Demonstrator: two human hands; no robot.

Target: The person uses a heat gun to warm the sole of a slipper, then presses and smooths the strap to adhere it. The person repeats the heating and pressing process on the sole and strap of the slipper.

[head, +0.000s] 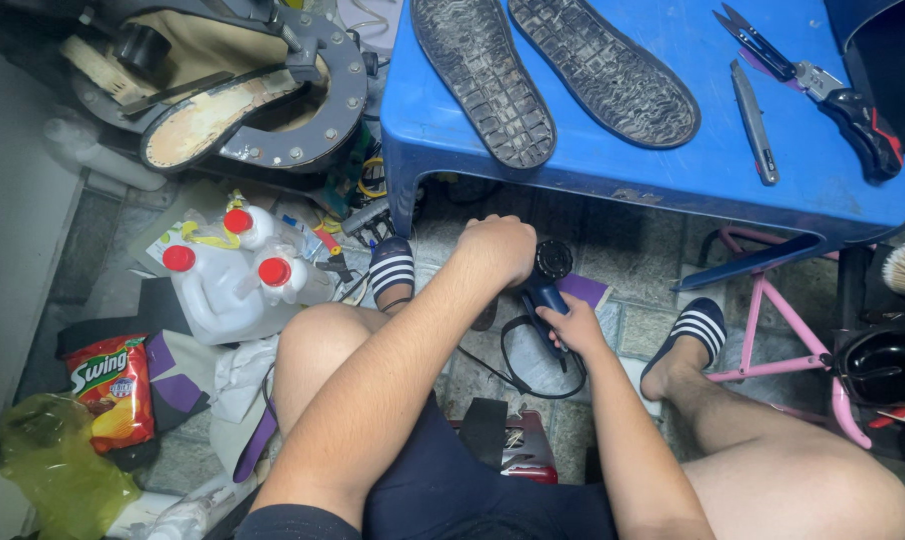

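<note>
Blue plastic forms the low table [673,170], which carries two worn black shoe soles [558,70] lying tread-up at its rear left, a utility knife [754,125] near the front right edge and a pair of black-handled cutters [823,85] towards the right rear corner. Below the table's front edge, over the stone floor, the right hand [573,325] is wrapped around the handle of a dark corded heat gun [546,285]. The left hand [501,248] is curled closed just beside the tool's round end; what it clasps I cannot tell. White jugs with red caps [228,275] stand left.
</note>
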